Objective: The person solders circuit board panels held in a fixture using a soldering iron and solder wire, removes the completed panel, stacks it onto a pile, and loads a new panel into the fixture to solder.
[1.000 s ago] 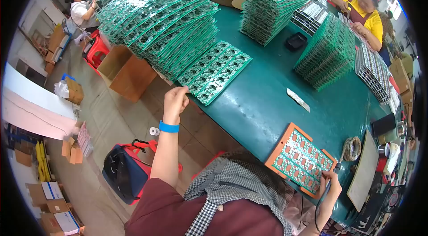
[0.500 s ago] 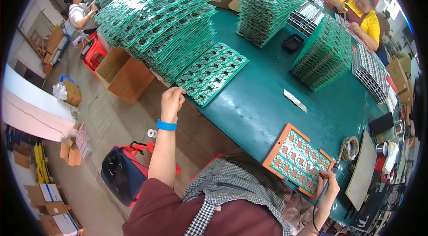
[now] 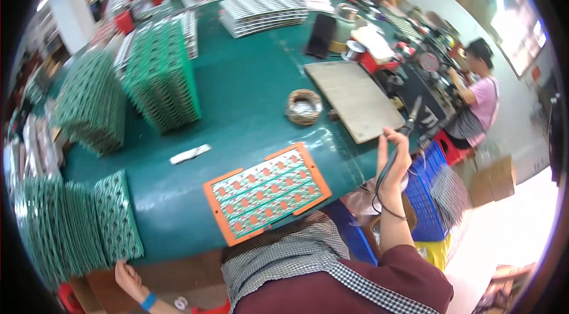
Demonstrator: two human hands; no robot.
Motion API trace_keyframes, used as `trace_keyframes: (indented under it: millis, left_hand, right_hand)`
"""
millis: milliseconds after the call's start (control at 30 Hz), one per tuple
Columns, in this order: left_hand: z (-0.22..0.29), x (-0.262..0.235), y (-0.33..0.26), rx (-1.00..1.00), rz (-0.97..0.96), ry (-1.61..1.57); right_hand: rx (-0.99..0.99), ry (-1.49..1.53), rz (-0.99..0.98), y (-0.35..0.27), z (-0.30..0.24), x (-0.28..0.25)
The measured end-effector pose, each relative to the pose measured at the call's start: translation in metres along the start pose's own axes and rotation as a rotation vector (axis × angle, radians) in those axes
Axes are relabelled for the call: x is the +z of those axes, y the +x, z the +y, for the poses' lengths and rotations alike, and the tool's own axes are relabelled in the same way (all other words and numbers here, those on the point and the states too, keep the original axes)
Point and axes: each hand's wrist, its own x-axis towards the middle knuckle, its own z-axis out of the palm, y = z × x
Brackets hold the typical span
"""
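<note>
My right hand (image 3: 396, 160) grips a soldering iron (image 3: 398, 148) with a black cable, its tip pointing up and away, beyond the table's right edge. In front of me an orange frame (image 3: 219, 210) holds a white-and-green circuit board panel (image 3: 265, 194) with rows of orange cut-outs. At the lower left my left hand (image 3: 130, 281), a blue band at its wrist, has its fingers closed at the near corner of a green circuit board panel (image 3: 120, 219). That panel leans at the end of a long row of similar panels (image 3: 62, 234).
Two tall stacks of green panels (image 3: 160, 77) (image 3: 92, 100) stand on the left. A white strip (image 3: 189, 154), a round coil-like holder (image 3: 304, 107) and a grey-brown board (image 3: 355, 100) lie farther off. Blue crates (image 3: 428, 195) stand at the right. Co-workers sit around the table.
The view has swung to the right. My right hand has lifted the soldering iron away from the orange frame, out to the right. My left hand stays at the green panel's corner.
</note>
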Motion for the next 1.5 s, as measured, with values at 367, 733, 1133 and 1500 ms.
trace_keyframes:
  millis: [367,733,1133,1500]
  left_hand:
    - [-0.001,0.016,-0.051,0.117,-0.071,-0.014]
    - [0.038,0.085,-0.114,0.383,-0.296,0.129]
    - [-0.023,0.155,-0.124,0.750,-0.616,0.287]
    - [0.051,0.161,-0.155,0.559,-0.688,0.575]
  right_hand:
    - [0.603,-0.140,0.291,-0.010,0.102,0.029]
    - [0.598,0.677,0.389,0.021,0.035,-0.073]
    - [0.118,0.468,-0.574,-0.025,-0.050,0.037]
    - [-0.032,0.112,-0.802,-0.040,-0.046,0.033]
